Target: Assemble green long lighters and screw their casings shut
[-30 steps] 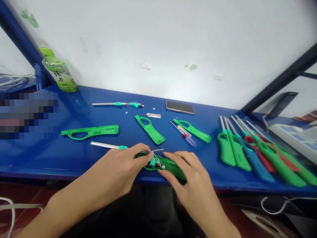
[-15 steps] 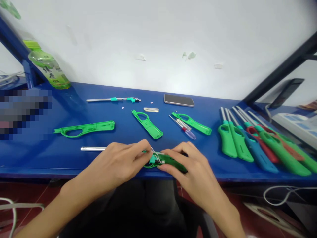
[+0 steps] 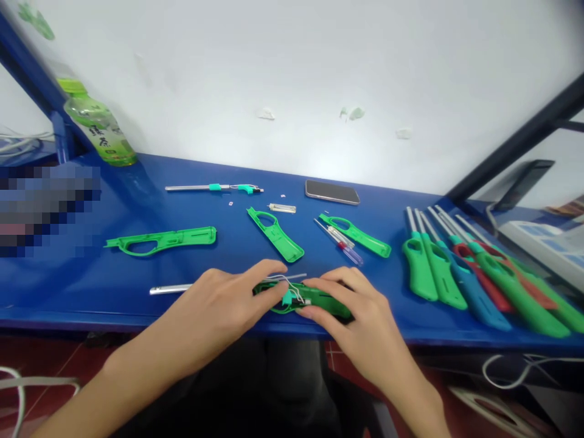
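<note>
At the table's front edge lies an opened green gas lighter, its inside facing up. My left hand grips its front part between thumb and forefinger, by the teal trigger and the loose white wires. A silver barrel sticks out to the left from beneath that hand. My right hand holds the handle end, with thumb on the near side and fingers on the far side. A thin pale strip shows just behind the casing; what it belongs to is unclear.
Beyond my hands lie green half shells, a purple-handled screwdriver, a clear fuel tank, a barrel with trigger and a phone. Several whole lighters lie right. A green bottle stands at back left.
The view has shifted slightly. My left forefinger and thumb have moved apart somewhat over the trigger, and more of the wires and the thin strip shows. My right hand keeps its grip.
</note>
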Available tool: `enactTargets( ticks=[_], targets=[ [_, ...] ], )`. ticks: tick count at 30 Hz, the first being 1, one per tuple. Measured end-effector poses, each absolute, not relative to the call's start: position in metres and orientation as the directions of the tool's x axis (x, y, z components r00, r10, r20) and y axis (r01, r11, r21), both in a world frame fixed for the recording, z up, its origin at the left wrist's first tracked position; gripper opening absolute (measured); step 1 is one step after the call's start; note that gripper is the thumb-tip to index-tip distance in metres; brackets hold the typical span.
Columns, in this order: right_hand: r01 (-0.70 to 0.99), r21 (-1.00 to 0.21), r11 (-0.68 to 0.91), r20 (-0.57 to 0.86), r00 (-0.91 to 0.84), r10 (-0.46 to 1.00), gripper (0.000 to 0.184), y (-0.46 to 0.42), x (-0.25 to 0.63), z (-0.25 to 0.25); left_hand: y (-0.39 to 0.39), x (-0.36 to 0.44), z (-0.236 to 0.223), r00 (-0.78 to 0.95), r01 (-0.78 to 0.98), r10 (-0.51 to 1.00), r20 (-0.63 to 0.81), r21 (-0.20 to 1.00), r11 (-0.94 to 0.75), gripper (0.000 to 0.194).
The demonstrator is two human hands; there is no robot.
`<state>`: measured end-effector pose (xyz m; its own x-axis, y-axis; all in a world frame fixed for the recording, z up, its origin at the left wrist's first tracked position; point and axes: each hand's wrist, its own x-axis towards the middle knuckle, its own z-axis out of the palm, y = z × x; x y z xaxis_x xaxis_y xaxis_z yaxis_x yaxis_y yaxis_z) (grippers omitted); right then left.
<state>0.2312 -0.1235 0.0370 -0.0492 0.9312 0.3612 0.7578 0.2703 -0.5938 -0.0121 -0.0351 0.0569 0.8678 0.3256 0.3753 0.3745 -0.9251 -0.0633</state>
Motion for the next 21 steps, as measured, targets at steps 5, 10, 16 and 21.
enactTargets(
  ticks=[5, 10, 16, 21],
  targets=[
    [0.757, -0.593, 0.273, 0.369, -0.046, 0.928, 0.024, -0.124, 0.231, 0.036, -0.024, -0.029, 0.069, 0.729, 0.49, 0.494, 0.473, 0.142, -0.86, 0.027],
    [0.762, -0.58, 0.289, 0.393, -0.05, 0.918, 0.025, -0.124, 0.231, 0.034, -0.012, -0.042, 0.075, 0.753, 0.545, 0.6, 0.271, 0.253, -0.799, 0.029],
    [0.769, -0.567, 0.294, 0.392, -0.061, 0.918, 0.024, -0.123, 0.232, 0.033, -0.005, -0.045, 0.068, 0.755, 0.527, 0.618, 0.219, 0.357, -0.771, 0.022],
    [0.773, -0.561, 0.295, 0.395, -0.063, 0.917, 0.023, -0.124, 0.232, 0.033, -0.004, -0.045, 0.069, 0.768, 0.471, 0.592, 0.243, 0.412, -0.78, 0.022]
  ],
)
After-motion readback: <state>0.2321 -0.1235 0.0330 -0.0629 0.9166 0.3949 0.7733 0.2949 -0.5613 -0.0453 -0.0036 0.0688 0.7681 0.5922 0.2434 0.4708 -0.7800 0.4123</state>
